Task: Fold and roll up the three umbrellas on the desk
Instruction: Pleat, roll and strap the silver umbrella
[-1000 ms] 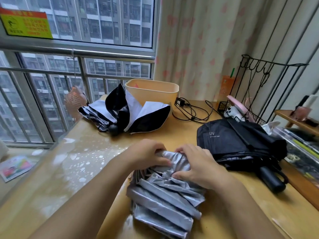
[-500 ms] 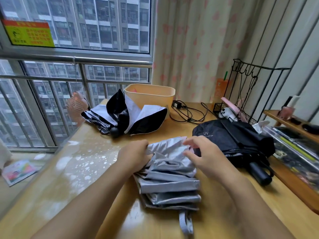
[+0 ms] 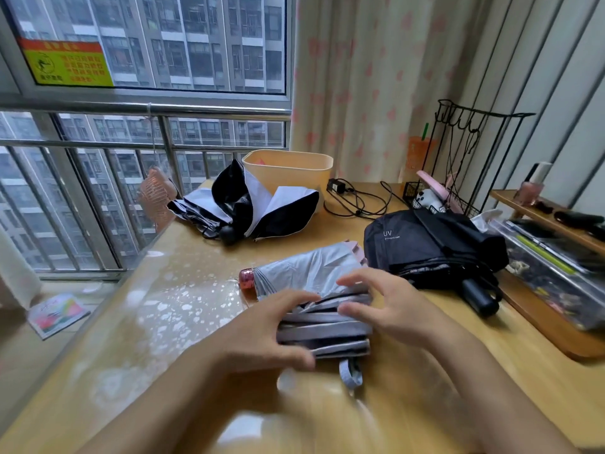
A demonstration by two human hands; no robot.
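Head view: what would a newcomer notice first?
A half-folded silver umbrella lies in the middle of the desk with the left hand and right hand on it. A black umbrella sits loose to its right, and a black-and-white umbrella lies behind, by the window.

My wooden bench (image 3: 157, 322) sits by a big window (image 3: 196, 44) with metal bars (image 3: 170, 152). A pale curtain (image 3: 360, 77) with pink spots hangs beside it.

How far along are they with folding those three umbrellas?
None looks finished. In hand: the silver pleated umbrella, left hand gripping its gathered folds, right hand over it, grey strap loose. Remaining: the black-and-white umbrella and the black UV-marked umbrella, both unrolled.
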